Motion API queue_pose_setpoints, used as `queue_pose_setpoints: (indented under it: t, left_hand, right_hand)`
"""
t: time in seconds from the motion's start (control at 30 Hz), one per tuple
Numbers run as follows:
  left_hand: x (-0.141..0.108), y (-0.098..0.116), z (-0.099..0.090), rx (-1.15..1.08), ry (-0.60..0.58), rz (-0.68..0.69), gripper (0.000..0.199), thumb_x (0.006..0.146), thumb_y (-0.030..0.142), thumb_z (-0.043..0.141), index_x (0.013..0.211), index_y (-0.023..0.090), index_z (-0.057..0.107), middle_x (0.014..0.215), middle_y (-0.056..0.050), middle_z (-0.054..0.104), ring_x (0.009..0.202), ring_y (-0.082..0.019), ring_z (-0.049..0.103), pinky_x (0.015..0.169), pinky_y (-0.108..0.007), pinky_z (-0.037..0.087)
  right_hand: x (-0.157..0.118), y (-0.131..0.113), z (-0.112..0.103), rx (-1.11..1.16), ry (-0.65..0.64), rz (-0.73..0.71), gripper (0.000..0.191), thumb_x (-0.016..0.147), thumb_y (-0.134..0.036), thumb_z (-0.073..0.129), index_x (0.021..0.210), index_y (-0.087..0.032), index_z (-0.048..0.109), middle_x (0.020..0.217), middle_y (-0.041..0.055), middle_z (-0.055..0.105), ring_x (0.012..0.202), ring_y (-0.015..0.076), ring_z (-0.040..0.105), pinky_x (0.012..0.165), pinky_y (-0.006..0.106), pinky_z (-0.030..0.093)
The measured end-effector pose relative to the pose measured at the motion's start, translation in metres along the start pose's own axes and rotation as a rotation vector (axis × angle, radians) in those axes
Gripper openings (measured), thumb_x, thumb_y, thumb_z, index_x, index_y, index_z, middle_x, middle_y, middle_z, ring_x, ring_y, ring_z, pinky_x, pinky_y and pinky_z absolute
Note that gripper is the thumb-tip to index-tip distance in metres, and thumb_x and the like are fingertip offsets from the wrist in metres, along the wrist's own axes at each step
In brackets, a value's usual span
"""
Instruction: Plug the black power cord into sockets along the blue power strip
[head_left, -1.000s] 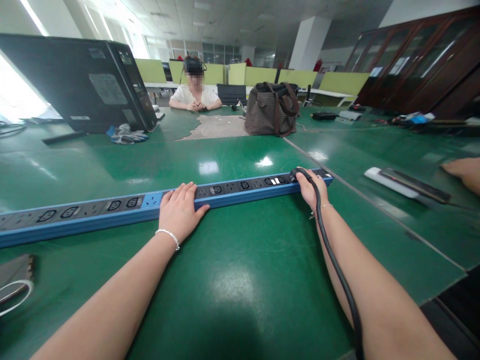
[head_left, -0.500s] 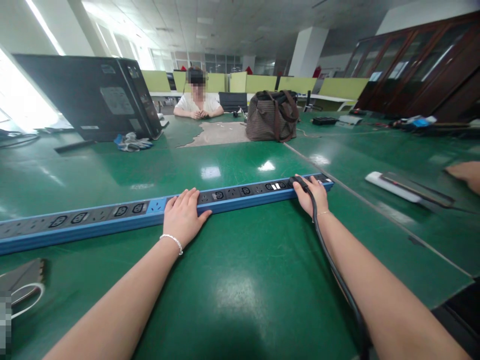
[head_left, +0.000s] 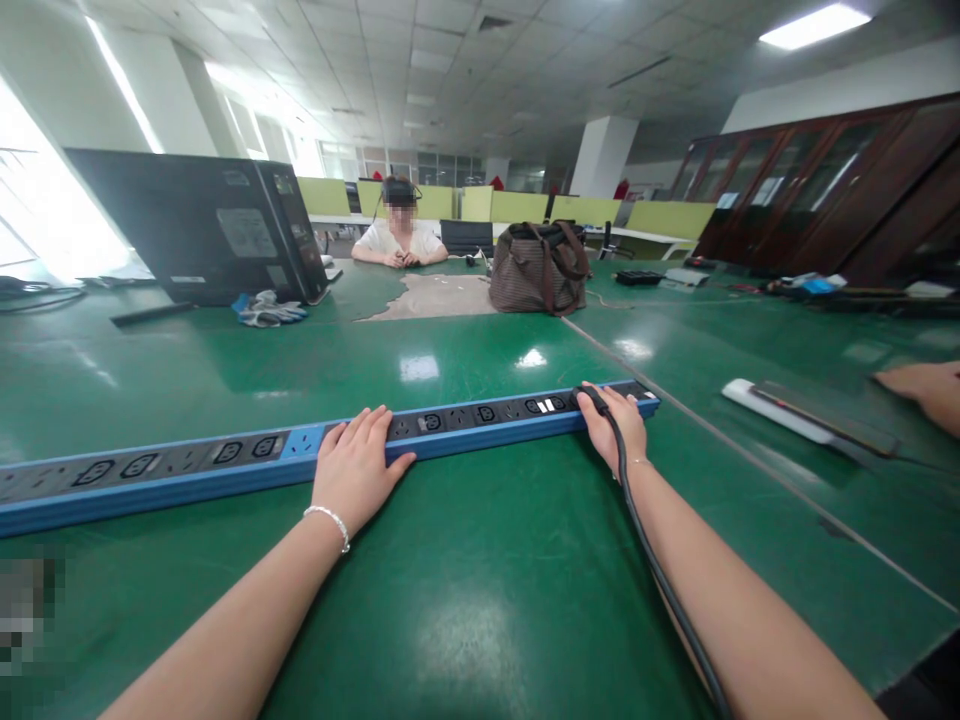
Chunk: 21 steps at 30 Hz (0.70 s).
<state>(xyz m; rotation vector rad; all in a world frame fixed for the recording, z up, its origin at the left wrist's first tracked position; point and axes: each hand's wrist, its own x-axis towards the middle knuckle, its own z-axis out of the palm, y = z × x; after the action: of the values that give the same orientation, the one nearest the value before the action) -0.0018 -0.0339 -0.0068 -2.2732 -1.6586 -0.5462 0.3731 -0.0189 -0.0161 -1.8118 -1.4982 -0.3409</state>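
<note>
A long blue power strip (head_left: 480, 436) with a row of black sockets lies across the green table, running from the left edge to the right of centre. My left hand (head_left: 354, 462) grips it near the middle, fingers over the top and thumb along the front side. Near the strip's right end, my right hand (head_left: 616, 428) is closed around a black plug (head_left: 589, 398), which sits at a socket; how deep it is in is hidden. From the plug a black cable (head_left: 651, 555) runs down along my right forearm.
A black computer case (head_left: 202, 225) and gloves (head_left: 270, 310) are at the back left. A brown bag (head_left: 529, 272) stands behind the strip, a seated person (head_left: 399, 240) beyond it. To the right lie a white bar-shaped object (head_left: 776, 412) and another person's hand (head_left: 922, 388).
My view has tilted up, so everything sits lower in the picture. Both hands keep their places on the strip and the plug.
</note>
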Motion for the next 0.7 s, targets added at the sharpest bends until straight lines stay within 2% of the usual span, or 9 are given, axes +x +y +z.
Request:
queue_pose_setpoints:
  t: [0.33,0.6,0.7]
  left_hand:
    - [0.0004,-0.002,0.0052,0.013,0.032,0.01,0.056,0.085,0.046,0.05,0.129,0.012,0.049,0.135,-0.015,0.053,0.127,-0.028,0.047,0.107,-0.045,0.031]
    - [0.0,-0.0015,0.0055,0.002,0.042,0.004,0.054,0.084,0.045,0.052,0.128,0.013,0.05,0.135,-0.015,0.054,0.127,-0.028,0.048,0.106,-0.045,0.033]
    - [-0.0006,-0.0014,0.0062,-0.001,0.045,0.004,0.054,0.084,0.045,0.052,0.128,0.013,0.05,0.135,-0.014,0.054,0.126,-0.028,0.048,0.106,-0.045,0.033]
  right_hand:
    - [-0.0003,0.0037,0.0068,0.015,0.034,0.001,0.044,0.089,-0.046,0.04,0.11,-0.019,0.069,0.111,0.0104,0.07,0.114,0.028,0.058,0.106,0.049,0.033]
    - [-0.0001,0.0007,0.0046,0.037,0.021,0.017,0.046,0.089,-0.047,0.039,0.11,-0.02,0.069,0.113,0.0092,0.069,0.116,0.0293,0.057,0.106,0.05,0.033]
    - [0.0012,-0.0002,0.0033,0.108,0.042,0.041,0.046,0.087,-0.05,0.042,0.109,-0.02,0.07,0.112,0.0098,0.069,0.116,0.0293,0.058,0.106,0.049,0.034]
